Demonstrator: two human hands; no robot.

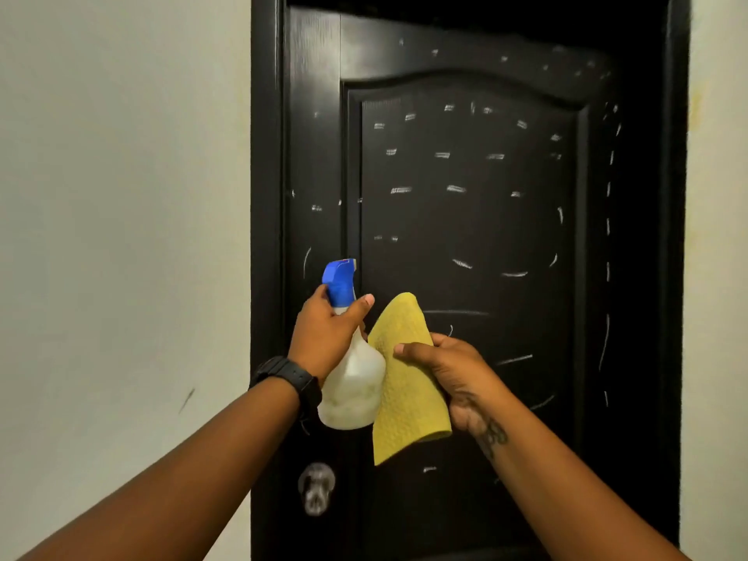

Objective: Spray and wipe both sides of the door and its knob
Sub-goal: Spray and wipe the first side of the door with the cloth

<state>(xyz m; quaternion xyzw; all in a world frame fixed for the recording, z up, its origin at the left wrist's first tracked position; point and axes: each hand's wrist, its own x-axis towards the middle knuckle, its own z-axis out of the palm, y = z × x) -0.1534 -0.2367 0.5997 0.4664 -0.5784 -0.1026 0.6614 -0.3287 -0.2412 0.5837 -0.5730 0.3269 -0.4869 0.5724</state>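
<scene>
Knob [316, 488] blurred | door [465, 236] bottom cut off | left hand [324, 338] covers bottle [356, 382] neck

The black door [465, 176] is flecked with white marks; its silvery knob [316, 488] sits low on the left. A roughly upright, blue-headed white spray bottle [352, 382] hangs just beside a yellow cloth [404, 390].

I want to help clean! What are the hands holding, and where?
The left hand grips the spray bottle round its neck. The right hand pinches the yellow cloth by its right edge.
</scene>
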